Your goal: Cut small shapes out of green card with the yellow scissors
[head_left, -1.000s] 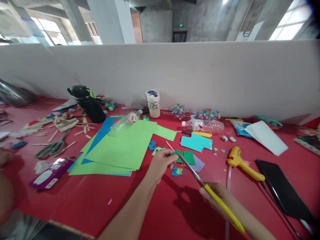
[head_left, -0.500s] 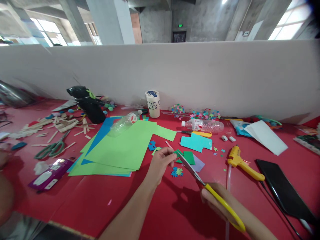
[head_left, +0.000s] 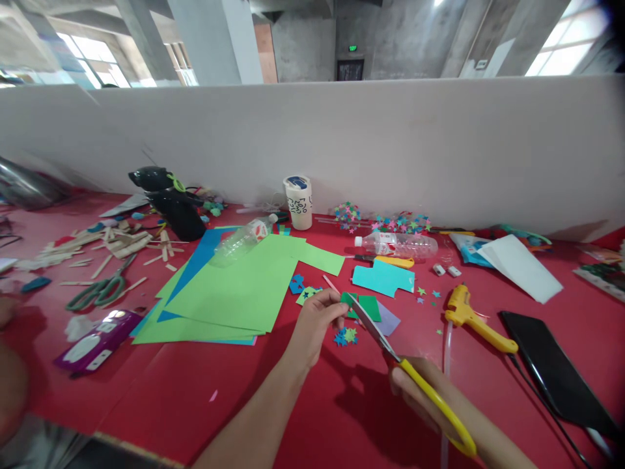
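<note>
Your left hand (head_left: 312, 322) is pinching a small green piece (head_left: 346, 298) by the tip of the yellow-handled scissors (head_left: 378, 335), which your right hand (head_left: 432, 373) is gripping. Blue and green stars (head_left: 346, 336) are lying just below. Light green sheets (head_left: 239, 286) are lying leftward; a yellow glue gun (head_left: 481, 326) is resting rightward, near a black device (head_left: 551, 368).

A lidded cup (head_left: 299, 207) stood near the white partition (head_left: 439, 143), a black flask (head_left: 188, 218) to its left. Wooden sticks (head_left: 129, 245), green-handled scissors (head_left: 117, 281) and a purple object (head_left: 100, 342) lay on the red worktop (head_left: 146, 397); farther right, a yellow glue gun (head_left: 481, 326) lay beside a black device (head_left: 547, 358).
</note>
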A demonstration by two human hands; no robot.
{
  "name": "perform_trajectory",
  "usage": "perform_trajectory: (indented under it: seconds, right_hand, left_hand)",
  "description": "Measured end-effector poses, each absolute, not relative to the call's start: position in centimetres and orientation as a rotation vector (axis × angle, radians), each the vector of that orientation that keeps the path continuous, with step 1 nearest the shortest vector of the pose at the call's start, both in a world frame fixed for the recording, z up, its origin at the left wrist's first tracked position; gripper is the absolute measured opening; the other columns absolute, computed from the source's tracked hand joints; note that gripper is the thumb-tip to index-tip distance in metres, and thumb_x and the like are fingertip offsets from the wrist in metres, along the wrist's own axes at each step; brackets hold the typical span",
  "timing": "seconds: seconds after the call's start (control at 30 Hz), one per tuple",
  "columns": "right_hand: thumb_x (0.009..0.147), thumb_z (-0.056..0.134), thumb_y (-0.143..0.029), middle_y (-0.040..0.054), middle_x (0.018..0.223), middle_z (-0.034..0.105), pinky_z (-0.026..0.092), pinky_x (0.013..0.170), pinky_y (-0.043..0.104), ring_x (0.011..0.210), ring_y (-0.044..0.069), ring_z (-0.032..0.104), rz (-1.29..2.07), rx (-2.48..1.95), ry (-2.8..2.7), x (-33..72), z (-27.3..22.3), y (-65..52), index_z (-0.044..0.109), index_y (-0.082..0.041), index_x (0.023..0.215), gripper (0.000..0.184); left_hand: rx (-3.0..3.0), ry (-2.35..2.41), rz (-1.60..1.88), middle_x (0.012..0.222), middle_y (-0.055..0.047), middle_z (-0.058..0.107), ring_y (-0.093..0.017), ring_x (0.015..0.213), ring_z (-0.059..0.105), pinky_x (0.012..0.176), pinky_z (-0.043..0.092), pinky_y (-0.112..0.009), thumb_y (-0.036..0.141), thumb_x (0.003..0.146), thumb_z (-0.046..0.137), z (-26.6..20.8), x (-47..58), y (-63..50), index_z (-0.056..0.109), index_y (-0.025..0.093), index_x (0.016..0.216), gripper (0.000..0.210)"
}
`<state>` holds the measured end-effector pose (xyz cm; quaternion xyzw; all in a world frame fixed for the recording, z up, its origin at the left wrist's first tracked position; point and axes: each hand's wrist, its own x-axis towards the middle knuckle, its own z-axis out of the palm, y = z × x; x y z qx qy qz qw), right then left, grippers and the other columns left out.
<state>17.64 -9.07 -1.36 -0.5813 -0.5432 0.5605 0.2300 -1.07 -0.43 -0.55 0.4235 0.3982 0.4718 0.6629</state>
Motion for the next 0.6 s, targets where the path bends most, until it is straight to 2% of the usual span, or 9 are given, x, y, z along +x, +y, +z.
perform_trajectory:
  seconds: [0.2,0.6]
  right_hand:
    - [0.069,0.039,-0.072,-0.0093,0.041,0.028,0.017,0.032,0.017,0.035,0.004,0.025,1.531,-1.601,-1.451,17.6,-2.2,-9.1,0.044,-0.017,0.059,0.056]
    - [0.071,0.035,-0.072,-0.0108,0.039,0.027,0.014,0.030,0.016,0.031,0.003,0.022,1.594,-1.574,-1.385,17.0,-2.8,-9.4,0.041,-0.018,0.059,0.056]
  left_hand:
    - [0.946,0.903,1.069,0.056,0.003,0.055,-0.006,0.045,0.045,0.048,0.035,-0.019,0.023,0.067,0.061,-0.6,-0.9,-0.5,0.055,0.016,0.065,0.010]
    - [0.815,0.864,1.113,0.056,0.004,0.055,-0.005,0.045,0.045,0.047,0.033,-0.018,0.024,0.065,0.064,-0.8,-0.2,-0.7,0.050,0.016,0.065,0.016]
